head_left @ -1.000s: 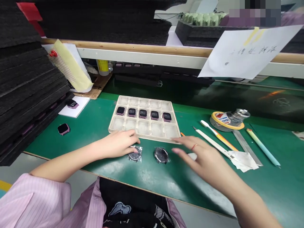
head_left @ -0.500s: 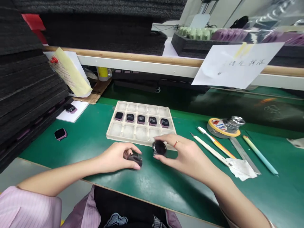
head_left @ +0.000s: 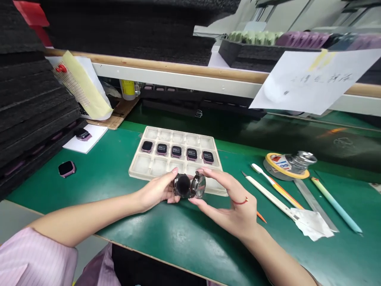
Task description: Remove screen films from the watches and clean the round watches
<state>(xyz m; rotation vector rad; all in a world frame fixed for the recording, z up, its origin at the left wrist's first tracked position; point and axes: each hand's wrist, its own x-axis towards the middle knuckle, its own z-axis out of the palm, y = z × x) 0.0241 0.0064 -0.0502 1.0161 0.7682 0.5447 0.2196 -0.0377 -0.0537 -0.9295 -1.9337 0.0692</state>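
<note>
My left hand [head_left: 159, 190] pinches a round black disc in a clear wrapper [head_left: 181, 185], raised above the green table. My right hand [head_left: 229, 202] grips a second wrapped round piece [head_left: 199, 185] and presses it side by side against the first. Both pieces hover just in front of a beige compartment tray [head_left: 143, 166]. The tray's middle row carries several small purple-edged watch bodies with black screens [head_left: 176, 151]; its other pockets look bare.
A loose watch body [head_left: 66, 168] lies at the left, another [head_left: 82, 134] on a white pad. Right of the tray are a white scraper [head_left: 268, 193], a ruler [head_left: 312, 196], a green pen [head_left: 336, 204], a tape roll [head_left: 285, 163], and crumpled paper [head_left: 312, 224]. Black foam stacks [head_left: 29, 99] wall the left.
Both hands picked their wrapped round pieces off the table, lifted them and brought them together in front of the tray.
</note>
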